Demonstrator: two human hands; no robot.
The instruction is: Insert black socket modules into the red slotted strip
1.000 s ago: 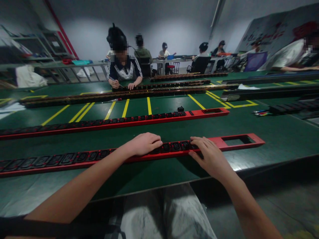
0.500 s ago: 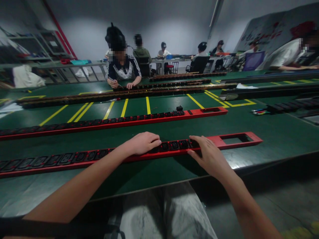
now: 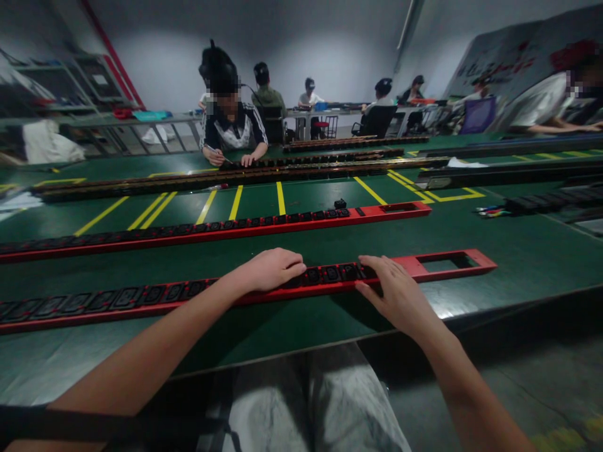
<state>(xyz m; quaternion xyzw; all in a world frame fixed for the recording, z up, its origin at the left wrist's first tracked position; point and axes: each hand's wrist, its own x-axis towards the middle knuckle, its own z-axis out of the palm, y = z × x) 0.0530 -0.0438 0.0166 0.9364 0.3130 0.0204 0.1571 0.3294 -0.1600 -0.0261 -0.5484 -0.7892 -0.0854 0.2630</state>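
Observation:
A long red strip (image 3: pixel 452 271) with a row of black sockets (image 3: pixel 331 274) lies across the green table in front of me. My left hand (image 3: pixel 273 269) rests over the strip's middle, fingers bent down onto the sockets; what its fingertips press or hold is hidden. Farther right, my right hand (image 3: pixel 391 282) spans the strip near the last socket, thumb at the near edge and fingers at the far side. The rectangular opening of the strip is to the right of this hand.
Behind lies a second red strip (image 3: pixel 405 211) with black sockets and a small black block (image 3: pixel 340 204) beside it. Across the table a person (image 3: pixel 233 129) handles long dark strips (image 3: pixel 179 182). Coloured wire ends (image 3: pixel 492 212) lie at right.
The black sockets between my hands have shifted very slightly to the right. Both hands are almost where they were.

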